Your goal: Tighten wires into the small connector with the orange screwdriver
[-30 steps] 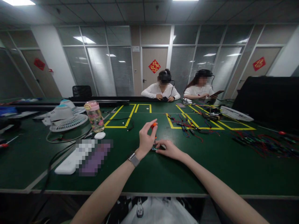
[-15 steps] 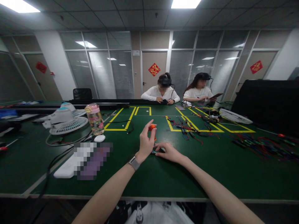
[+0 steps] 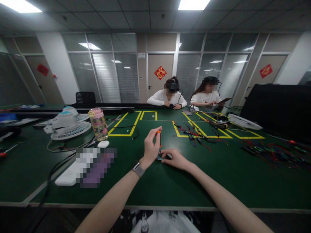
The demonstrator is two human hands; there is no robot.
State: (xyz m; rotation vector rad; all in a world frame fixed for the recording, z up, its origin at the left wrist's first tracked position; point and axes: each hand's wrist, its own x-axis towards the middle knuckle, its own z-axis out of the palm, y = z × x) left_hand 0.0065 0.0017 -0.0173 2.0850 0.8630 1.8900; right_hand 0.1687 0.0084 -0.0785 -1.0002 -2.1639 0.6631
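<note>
- Head view: the left hand [image 3: 151, 149] has rolled its fingertips a little on the orange screwdriver [image 3: 159, 137] since a moment ago, fingers pinched round its top, the tool upright over a small circuit board [image 3: 160, 158] on the green table [image 3: 155, 186].
- The right hand [image 3: 175, 158] stays flat, fingers pressing the board.
- Nearby: a water bottle [image 3: 98, 124], a fan [image 3: 66, 124], loose wires [image 3: 196, 134]; nothing blocks the hands.

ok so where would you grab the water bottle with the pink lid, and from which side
Take the water bottle around its clear middle, below the pink lid, coming from its right, table-centre side. It stands upright and its body looks roughly round, so a side wrap probably suits it. The white fan sits close on its left, and a small white oval thing lies in front, so those approaches look more crowded.
</note>
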